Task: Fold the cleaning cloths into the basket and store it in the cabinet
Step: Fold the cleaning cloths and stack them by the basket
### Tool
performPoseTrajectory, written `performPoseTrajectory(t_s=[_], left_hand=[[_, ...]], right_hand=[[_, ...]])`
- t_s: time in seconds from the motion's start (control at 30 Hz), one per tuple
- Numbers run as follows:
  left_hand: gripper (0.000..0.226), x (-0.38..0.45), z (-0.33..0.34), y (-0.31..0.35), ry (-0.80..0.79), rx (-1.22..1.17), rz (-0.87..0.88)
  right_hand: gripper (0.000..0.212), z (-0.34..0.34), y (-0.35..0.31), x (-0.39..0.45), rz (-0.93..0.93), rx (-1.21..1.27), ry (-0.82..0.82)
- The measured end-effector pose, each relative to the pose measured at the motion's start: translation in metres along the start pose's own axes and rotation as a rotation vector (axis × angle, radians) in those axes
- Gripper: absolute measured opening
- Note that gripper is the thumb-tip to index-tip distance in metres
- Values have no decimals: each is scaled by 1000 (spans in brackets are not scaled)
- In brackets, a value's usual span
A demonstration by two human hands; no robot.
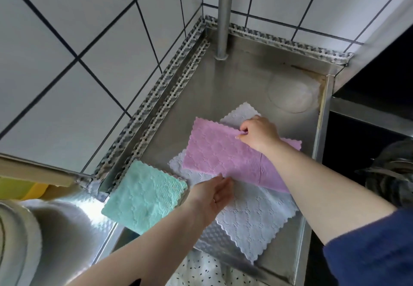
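Our right hand (259, 132) pinches the pink cloth's (223, 158) far edge in curled fingers; our left hand (214, 193), fingers straight, touches its near edge, on the steel surface (245, 84).

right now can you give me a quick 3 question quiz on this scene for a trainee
1. True or false: the pink cloth lies on top of a white cloth.
2. Which cloth is already folded into a small square? A) pink B) green C) white
3. Fill in: the right hand pinches the ____ cloth.

Key:
1. True.
2. B, the green cloth, lying to the left of the left hand.
3. Pink, at its far edge, on the steel counter.
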State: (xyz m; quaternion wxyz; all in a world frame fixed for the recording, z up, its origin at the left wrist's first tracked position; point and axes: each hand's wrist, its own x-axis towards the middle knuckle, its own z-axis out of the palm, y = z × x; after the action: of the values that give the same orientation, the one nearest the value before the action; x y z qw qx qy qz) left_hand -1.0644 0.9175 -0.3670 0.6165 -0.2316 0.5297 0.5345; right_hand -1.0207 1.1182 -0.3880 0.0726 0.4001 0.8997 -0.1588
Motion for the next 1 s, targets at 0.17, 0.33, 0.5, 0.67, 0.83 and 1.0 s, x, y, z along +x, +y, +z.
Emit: performPoseTrajectory(t_s=[0.17,0.33,0.5,0.67,0.83,1.0], left_hand=[[11,5,4,-1,9,-29,24],[17,1,11,1,-92,118,140],[19,-10,30,12,-65,184,432],[20,-16,36,40,-185,298,715],[75,3,21,43,-185,574,638],[71,14,-6,39,-224,566,431]], right_hand=[[19,-25,0,-22,-131,65,-52],[16,-64,-6,-49,-226,198,-36],[10,-86,-7,-55,-50,717,88],[13,-80,6,-64,226,1066,168],[61,-32,19,-95,494,1271,-77],[78,19,26,-130,497,1174,-117]])
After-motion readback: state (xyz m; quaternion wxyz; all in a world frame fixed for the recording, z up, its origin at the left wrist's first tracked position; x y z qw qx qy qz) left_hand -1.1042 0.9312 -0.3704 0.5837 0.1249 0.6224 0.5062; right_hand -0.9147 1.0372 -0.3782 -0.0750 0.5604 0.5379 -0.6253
